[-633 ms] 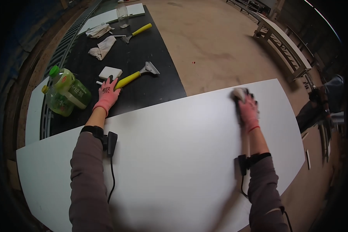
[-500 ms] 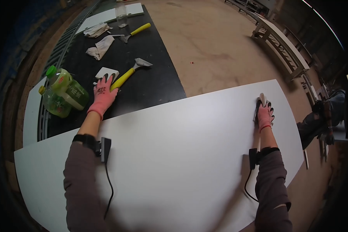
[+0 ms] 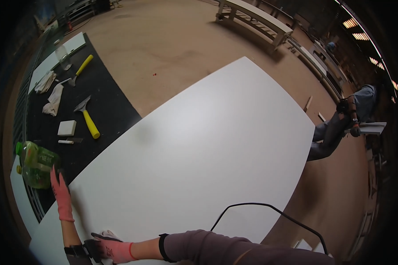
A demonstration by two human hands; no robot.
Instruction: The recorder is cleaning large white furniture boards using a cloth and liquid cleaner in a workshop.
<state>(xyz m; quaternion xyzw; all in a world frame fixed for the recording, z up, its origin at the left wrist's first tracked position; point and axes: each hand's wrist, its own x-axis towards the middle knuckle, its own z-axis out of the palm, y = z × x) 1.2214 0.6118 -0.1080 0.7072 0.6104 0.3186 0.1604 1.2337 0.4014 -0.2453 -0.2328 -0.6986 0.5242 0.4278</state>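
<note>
Landmark: large white panel (image 3: pixel 199 163), lying flat, filling the centre of the view.
Left hand (image 3: pixel 62 196): pink glove, fingers extended and flat, palm down at the panel's left edge; nothing gripped. Fingertips point toward the green plastic bottle (image 3: pixel 34 163), near it; contact cannot be determined.
Right hand (image 3: pixel 115 249): pink glove, fingers curled over a white cloth (image 3: pixel 105 235), pressed on the panel near its lower left corner; the forearm crosses the bottom of the view.
Cloth: on the panel surface, partly under the right hand.
Black mat (image 3: pixel 97 110): left of the panel; carries a yellow-handled scraper (image 3: pixel 88 119) and a white block (image 3: pixel 66 128).
Black cable (image 3: pixel 269 212): arches over the panel's lower right area.
Second person (image 3: pixel 340 123): beyond the panel's right end.
</note>
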